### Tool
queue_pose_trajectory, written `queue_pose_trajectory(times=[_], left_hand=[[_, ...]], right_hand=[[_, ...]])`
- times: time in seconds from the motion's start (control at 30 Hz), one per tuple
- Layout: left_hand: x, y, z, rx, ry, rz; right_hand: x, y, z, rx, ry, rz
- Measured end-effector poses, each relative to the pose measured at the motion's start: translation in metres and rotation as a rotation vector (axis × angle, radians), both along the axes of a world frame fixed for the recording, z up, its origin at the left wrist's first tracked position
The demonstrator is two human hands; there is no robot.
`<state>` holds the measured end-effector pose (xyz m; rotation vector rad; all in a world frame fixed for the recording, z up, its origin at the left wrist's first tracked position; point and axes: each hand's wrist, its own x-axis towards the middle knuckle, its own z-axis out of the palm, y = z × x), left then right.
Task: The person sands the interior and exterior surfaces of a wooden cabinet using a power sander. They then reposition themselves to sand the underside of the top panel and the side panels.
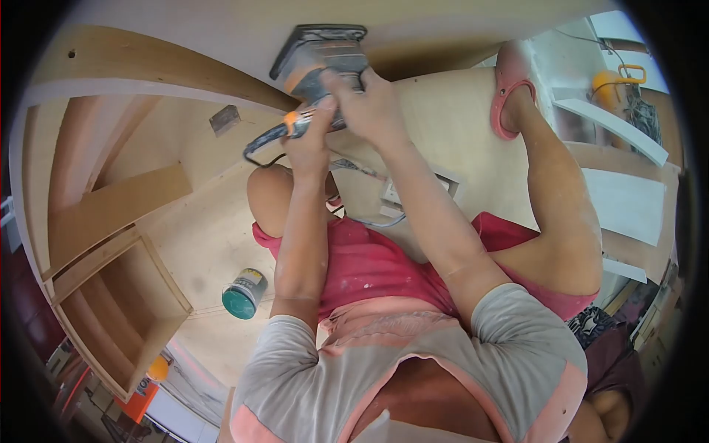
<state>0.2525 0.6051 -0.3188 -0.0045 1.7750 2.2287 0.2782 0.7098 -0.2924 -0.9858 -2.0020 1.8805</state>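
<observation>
Both of my hands hold an orange and black electric sander with a dark flat sanding pad. My left hand is wrapped around its rear end, by the orange part where the cable comes out. Over the upper body lies my right hand, its fingers closed around the casing. The pad faces a pale panel at the top of the view and appears to be against it. From the sander's tail a dark cable curves down beside my knee.
A power socket box with a cord sits between my legs. Near my left elbow stands a can with a teal end. An open wooden drawer frame is at left. White boards lie at right; another person's knee shows lower right.
</observation>
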Motion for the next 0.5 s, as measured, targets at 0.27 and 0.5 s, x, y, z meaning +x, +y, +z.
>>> queue_pose_trajectory(times=[0.27, 0.5], left_hand=[[-0.009, -0.031, -0.039, 0.510, -0.180, -0.019], [-0.005, -0.021, -0.035, 0.475, -0.080, -0.117]], right_hand=[[-0.009, -0.037, -0.018, 0.412, -0.001, 0.153], [0.006, -0.019, 0.014, 0.571, 0.009, 0.110]])
